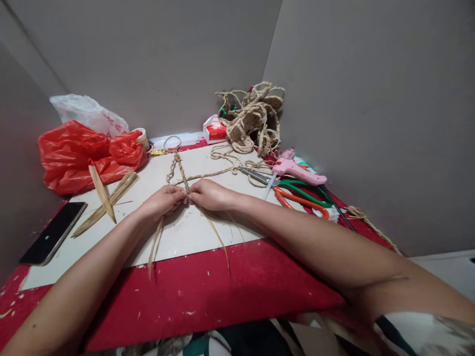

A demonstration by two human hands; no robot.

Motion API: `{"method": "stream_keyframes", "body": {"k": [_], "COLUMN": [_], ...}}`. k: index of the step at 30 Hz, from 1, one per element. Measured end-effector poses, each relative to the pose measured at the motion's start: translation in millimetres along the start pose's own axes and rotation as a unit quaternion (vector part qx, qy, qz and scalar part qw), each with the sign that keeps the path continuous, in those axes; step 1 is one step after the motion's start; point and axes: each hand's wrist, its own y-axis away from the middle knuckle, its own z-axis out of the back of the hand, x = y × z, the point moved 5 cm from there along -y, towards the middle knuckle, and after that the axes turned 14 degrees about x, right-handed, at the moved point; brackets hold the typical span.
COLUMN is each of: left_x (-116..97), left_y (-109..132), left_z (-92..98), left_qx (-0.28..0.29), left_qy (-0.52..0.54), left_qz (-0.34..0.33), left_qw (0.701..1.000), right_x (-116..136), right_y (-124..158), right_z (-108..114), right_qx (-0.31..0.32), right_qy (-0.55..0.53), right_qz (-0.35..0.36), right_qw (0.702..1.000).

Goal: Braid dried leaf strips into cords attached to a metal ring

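Both my hands meet at the near end of a braided straw cord [181, 168] over the white board. My left hand [166, 200] pinches the braid from the left, fingers closed. From the right, my right hand [206, 194] pinches it at the same spot with thumb and finger. Loose straw strands [218, 237] hang out below both hands toward the front edge. The braid runs away from me toward a thin metal ring [172, 143], and a length of it trails right to a coil of cord. My fingertips hide the exact crossing of the strands.
A phone [55, 232] and dry leaf strips [106, 202] lie left, near a red plastic bag [81, 153]. Right are scissors [300, 193], a pink glue gun [297, 168] and a heap of braided cord [256, 121]. A tissue pack [215, 129] stands behind. Grey walls enclose the table.
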Motion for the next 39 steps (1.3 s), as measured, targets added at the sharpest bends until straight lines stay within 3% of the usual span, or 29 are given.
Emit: {"method": "stream_keyframes", "body": {"k": [4,11,15,19,21,25,27,29,32,33,36,37,39], "left_x": [0,4,3,3,4,6,6,7,5,5,3,3,3], "left_y": [-2,-4,-2,0,0,1,1,2,4,5,5,4,3], "left_z": [-1.7,-0.5,-1.4,-3.6,-3.9,-6.7,-8.3,-8.9,-7.0,-6.3,-5.2,-5.3,-5.4], "left_qx": [-0.023,-0.072,-0.075,-0.063,-0.068,-0.073,-0.068,-0.056,-0.035,-0.026,-0.001,0.006,0.014], "left_qy": [-0.004,-0.026,-0.034,-0.001,0.036,0.076,0.08,0.099,0.143,0.157,0.182,0.185,0.183], "left_qz": [-0.016,-0.044,-0.059,-0.068,-0.07,-0.084,-0.086,-0.083,-0.092,-0.099,-0.104,-0.102,-0.102], "left_qw": [1.0,0.996,0.995,0.996,0.995,0.991,0.991,0.99,0.985,0.982,0.978,0.977,0.978], "right_x": [3,7,12,18,19,25,33,43,50,48,29,23,12], "right_y": [4,13,15,16,15,20,26,35,44,43,34,29,17], "right_z": [-1,8,7,-9,-17,-25,-27,-27,-14,-3,31,35,26], "right_qx": [-0.015,0.012,0.032,0.044,0.04,0.005,0.027,0.098,0.198,0.176,-0.038,-0.078,-0.049], "right_qy": [0.095,0.116,0.028,-0.07,-0.046,0.102,0.154,0.169,0.085,0.043,-0.014,-0.029,-0.101], "right_qz": [-0.011,-0.012,-0.024,-0.038,-0.043,-0.055,-0.05,-0.014,0.043,0.044,0.016,0.007,-0.01], "right_qw": [0.995,0.993,0.999,0.996,0.997,0.993,0.986,0.981,0.976,0.982,0.999,0.997,0.994]}}
